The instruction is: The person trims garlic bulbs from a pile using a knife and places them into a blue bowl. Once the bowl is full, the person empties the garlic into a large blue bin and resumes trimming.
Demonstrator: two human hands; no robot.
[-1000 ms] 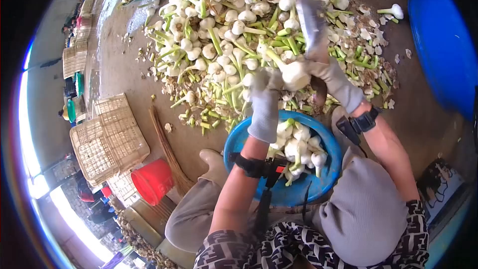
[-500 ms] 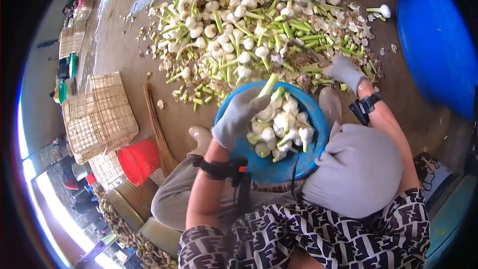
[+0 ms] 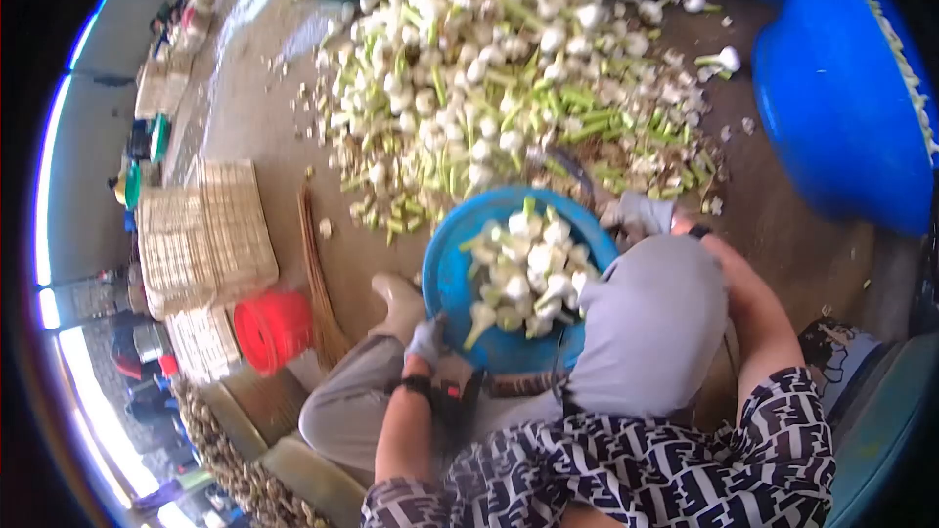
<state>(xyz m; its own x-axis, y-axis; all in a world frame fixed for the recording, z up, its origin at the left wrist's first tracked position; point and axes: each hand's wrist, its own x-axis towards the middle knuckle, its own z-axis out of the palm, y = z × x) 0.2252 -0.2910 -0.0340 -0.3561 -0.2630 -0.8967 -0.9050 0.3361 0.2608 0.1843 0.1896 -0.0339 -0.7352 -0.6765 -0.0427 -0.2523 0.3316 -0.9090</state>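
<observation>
A round blue basin point(image 3: 445, 269) holding trimmed white garlic bulbs point(image 3: 533, 269) rests at my lap. Gloved in grey, my left hand point(image 3: 425, 342) grips its lower left rim. My right hand point(image 3: 646, 213), also gloved, is beside the basin's upper right rim, closed on a tool with a dark curved blade point(image 3: 575, 171); its fingers are blurred and the handle is mostly hidden. Beyond the basin lies a large heap of garlic point(image 3: 469, 68) with green stems, and cut stem pieces point(image 3: 587, 117) are scattered over its near side.
Large blue tubs point(image 3: 831, 88) stand at the right. On the left are pale plastic crates point(image 3: 201, 235), a red bucket point(image 3: 274, 330) and a straw broom point(image 3: 318, 279). My raised knee point(image 3: 650, 323) is between the basin and my right forearm.
My left hand has left the garlic over the basin and moved down to the basin's rim. My right hand has come closer to the basin with the tool. The view has shifted.
</observation>
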